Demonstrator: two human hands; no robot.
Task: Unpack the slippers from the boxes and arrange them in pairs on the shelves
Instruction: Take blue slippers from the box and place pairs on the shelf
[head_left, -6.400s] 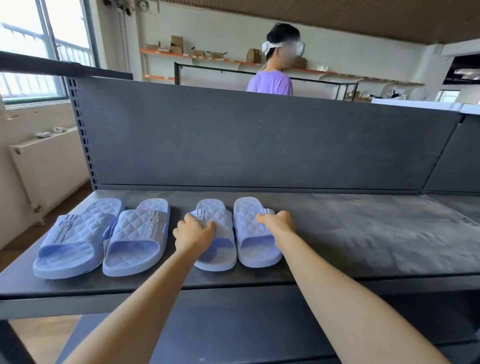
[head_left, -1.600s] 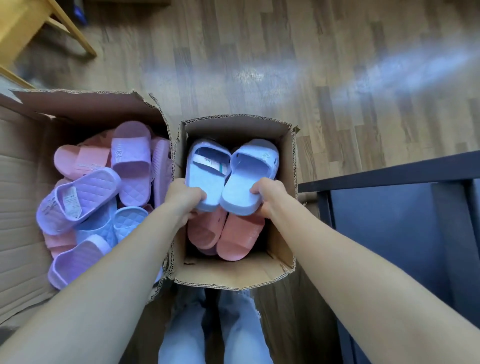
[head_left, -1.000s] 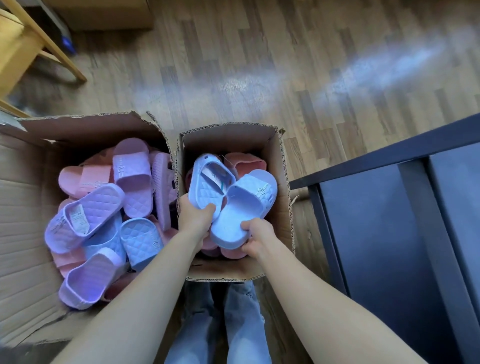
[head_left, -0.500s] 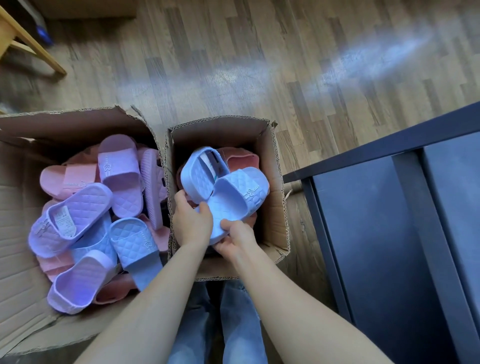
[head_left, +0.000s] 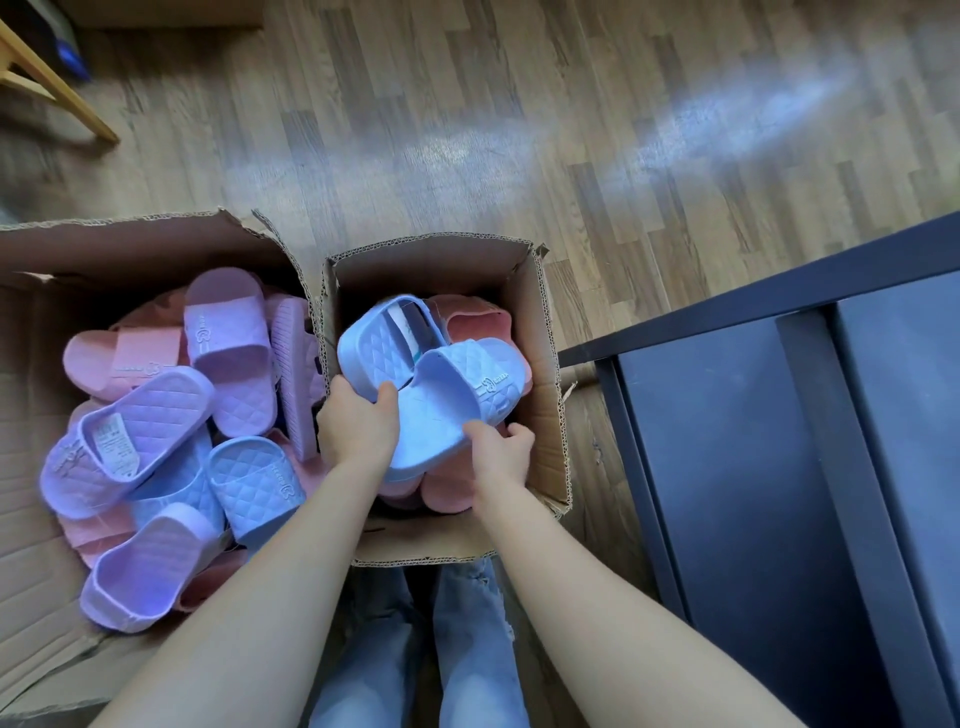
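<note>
The two blue slippers are hanging just over the small cardboard box, above pink slippers. The left hand is curling its grip round one heel. The right hand is pinching the other heel. They are looking light and bendy, I think.

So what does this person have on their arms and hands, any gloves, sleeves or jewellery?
Nothing that shows. The left forearm and right forearm are bare right to the frame's edge, with no sleeve in view. The left hand and right hand are ungloved, and no ring, watch or bracelet shows on the sides visible. Below the arms are light blue jeans.
</note>
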